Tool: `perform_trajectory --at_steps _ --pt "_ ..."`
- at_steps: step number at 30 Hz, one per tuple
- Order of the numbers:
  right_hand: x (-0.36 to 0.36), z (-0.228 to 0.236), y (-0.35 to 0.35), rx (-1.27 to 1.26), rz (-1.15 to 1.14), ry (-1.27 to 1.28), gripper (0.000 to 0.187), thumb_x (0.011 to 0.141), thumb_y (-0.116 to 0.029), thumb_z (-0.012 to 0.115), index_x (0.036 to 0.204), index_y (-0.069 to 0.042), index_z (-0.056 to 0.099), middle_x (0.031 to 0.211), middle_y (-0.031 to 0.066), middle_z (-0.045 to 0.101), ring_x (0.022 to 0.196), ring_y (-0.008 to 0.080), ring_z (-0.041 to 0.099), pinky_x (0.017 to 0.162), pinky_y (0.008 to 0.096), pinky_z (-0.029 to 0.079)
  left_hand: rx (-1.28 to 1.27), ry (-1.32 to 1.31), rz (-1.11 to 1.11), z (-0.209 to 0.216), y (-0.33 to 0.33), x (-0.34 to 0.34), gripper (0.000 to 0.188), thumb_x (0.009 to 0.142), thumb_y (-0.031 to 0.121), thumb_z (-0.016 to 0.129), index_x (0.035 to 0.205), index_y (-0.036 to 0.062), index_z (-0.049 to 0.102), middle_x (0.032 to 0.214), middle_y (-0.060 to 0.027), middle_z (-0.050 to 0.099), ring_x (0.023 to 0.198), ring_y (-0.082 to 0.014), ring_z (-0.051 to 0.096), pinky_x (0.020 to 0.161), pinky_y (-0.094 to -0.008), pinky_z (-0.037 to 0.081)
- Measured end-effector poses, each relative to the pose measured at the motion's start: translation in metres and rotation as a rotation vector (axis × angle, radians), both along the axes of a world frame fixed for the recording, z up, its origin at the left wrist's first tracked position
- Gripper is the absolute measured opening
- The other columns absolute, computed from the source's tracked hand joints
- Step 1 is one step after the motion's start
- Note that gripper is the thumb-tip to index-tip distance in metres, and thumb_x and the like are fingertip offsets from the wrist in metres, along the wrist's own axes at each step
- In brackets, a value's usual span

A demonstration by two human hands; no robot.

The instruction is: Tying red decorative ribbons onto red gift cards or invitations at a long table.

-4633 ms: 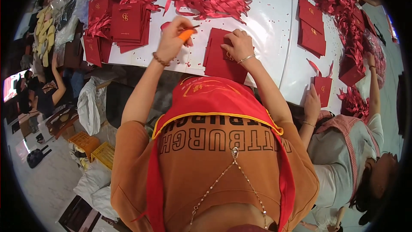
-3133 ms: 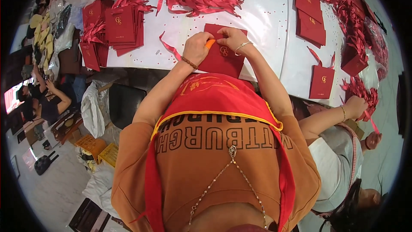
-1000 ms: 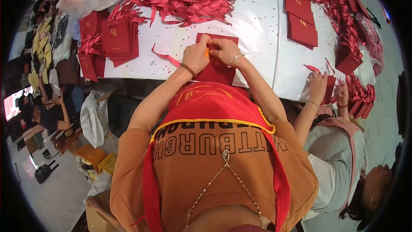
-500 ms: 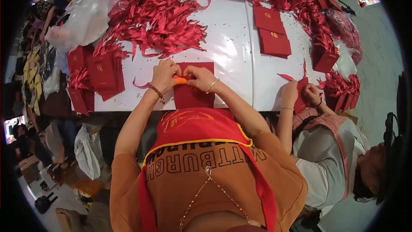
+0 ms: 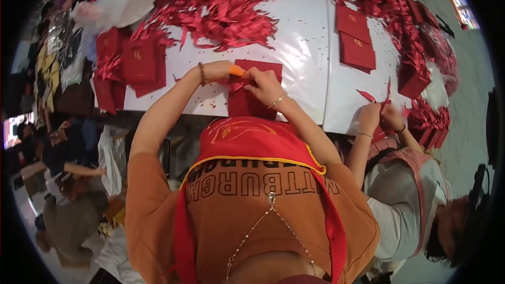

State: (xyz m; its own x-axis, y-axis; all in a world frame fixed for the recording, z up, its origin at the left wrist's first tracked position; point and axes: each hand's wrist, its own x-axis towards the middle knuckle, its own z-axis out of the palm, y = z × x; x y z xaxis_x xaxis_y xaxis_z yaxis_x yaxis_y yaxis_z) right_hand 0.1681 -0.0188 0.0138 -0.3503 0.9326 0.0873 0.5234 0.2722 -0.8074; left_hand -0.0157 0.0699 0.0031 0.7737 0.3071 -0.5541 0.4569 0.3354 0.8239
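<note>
A flat red paper bag lies at the near edge of the table, before my chest. Over its upper left part, my left hand reaches in from the side with fingers closed on a red ribbon. A bright orange cover shows at that hand's fingertips; it looks like a finger sleeve. Close beside it, my right hand pinches the same ribbon above the bag, thumb and finger pressed together. Part of the ribbon hangs in a loop between the two hands, and its fixing to the bag is hidden.
A heap of red ribbons spreads beyond my hands. Finished-looking red bags stack at left beside clear plastic; more bags lie right. At far right, a co-worker's hands handle another red bag. Small scraps dot the white table.
The view has shifted, so the table sits further right and up. My left hand has swung from pointing down at the bag to reaching across it sideways, and the ribbon shows more between my hands.
</note>
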Motion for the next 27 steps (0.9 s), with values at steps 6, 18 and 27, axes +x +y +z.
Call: perform_trajectory --at_steps 6,18,27 --pt "-0.004 -0.012 -0.002 0.155 0.069 -0.021 0.025 0.069 -0.014 0.065 0.087 -0.008 0.049 0.067 0.0084 0.057 0.068 0.0267 0.056 0.065 0.0381 0.036 0.132 0.059 -0.268 0.015 0.017 0.009 0.022 0.076 0.019 0.055 0.088 0.0023 0.063 0.075 0.0015 0.058 0.069 -0.0058 0.048 0.065 -0.0218 0.037" --pt "-0.006 0.009 -0.004 0.024 0.031 -0.256 0.022 0.072 -0.022 0.064 0.09 -0.013 0.053 0.067 0.0024 0.061 0.063 0.0214 0.057 0.066 0.0346 0.031 0.354 0.143 0.167 -0.015 0.011 0.027 0.011 0.074 0.012 0.057 0.078 0.0027 0.062 0.074 -0.0008 0.057 0.062 -0.0074 0.049 0.053 -0.023 0.038" --pt "0.004 -0.005 0.004 0.0 -0.053 -0.159 0.025 0.074 -0.023 0.062 0.097 -0.015 0.061 0.077 0.0062 0.063 0.071 0.0222 0.06 0.067 0.0354 0.037 0.072 0.167 0.489 0.001 -0.032 0.0 0.037 0.087 0.032 0.048 0.115 0.0102 0.041 0.071 0.0012 0.047 0.055 -0.0066 0.041 0.048 -0.0198 0.033"
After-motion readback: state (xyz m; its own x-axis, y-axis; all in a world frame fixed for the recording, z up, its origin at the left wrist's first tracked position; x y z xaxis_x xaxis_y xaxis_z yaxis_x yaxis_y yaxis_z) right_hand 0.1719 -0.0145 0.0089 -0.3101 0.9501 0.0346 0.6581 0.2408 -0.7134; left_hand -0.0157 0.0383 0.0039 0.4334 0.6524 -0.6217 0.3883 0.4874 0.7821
